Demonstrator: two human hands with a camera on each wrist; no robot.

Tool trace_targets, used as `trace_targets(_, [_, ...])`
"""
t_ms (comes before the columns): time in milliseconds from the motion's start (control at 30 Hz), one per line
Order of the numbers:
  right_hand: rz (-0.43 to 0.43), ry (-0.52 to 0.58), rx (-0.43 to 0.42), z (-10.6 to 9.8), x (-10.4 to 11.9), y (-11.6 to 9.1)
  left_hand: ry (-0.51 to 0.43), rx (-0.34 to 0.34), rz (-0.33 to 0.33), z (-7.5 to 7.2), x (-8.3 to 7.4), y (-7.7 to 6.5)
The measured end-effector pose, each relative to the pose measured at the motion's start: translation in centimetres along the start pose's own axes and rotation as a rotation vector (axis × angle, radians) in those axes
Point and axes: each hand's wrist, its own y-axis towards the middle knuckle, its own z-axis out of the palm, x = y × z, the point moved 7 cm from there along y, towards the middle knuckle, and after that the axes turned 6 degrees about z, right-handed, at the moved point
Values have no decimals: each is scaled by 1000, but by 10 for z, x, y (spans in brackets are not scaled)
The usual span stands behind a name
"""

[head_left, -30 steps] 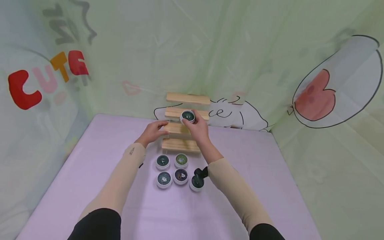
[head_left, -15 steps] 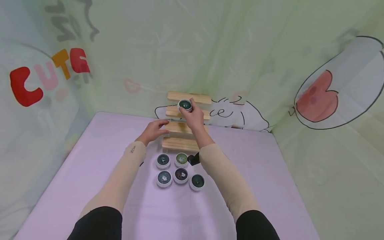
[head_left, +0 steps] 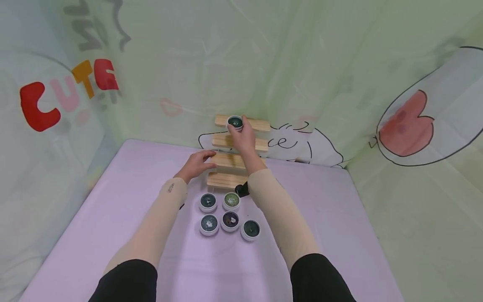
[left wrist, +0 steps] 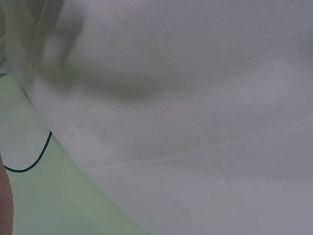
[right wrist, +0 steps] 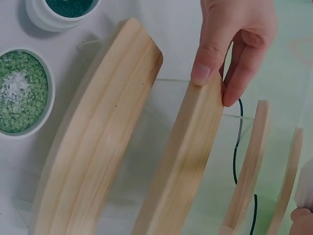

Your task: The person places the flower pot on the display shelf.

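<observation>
In the head view, my right hand [head_left: 244, 136] holds a round white jar [head_left: 235, 122] with dark green contents in front of the top plank of a stepped wooden rack [head_left: 228, 180]. Whether the jar touches that plank, I cannot tell. My left hand [head_left: 196, 164] grips the left end of the rack's second plank from the front. The right wrist view shows this left hand [right wrist: 239, 44] with its thumb and fingers pinching the plank [right wrist: 183, 156]. At the right edge there, a fingertip and part of the white jar [right wrist: 305, 186] appear.
Several white jars stand on the lilac cloth [head_left: 181, 260] before the rack, among them a light green jar [head_left: 231, 201] and a dark jar [head_left: 230, 220]. A pale green printed curtain [head_left: 196, 63] hangs close behind the rack. The left wrist view shows mostly cloth with shadows.
My right hand has raised the jar from around the third plank to the top plank, away from me. My left hand keeps its grip on the rack.
</observation>
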Motion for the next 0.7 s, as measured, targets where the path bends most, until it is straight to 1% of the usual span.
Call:
trace_targets(167, [30, -23, -4, 0, 1, 8, -9, 2, 17, -4, -7, -4])
trace_targets(267, [44, -30, 9, 1, 1, 13, -11, 9, 22, -6, -10, -5])
trace_targets(467, [49, -51, 74, 4, 5, 21, -3, 6, 15, -6, -10, -6])
trace_targets(700, [75, -45, 102, 7, 4, 29, 17, 10, 21, -3, -8, -2])
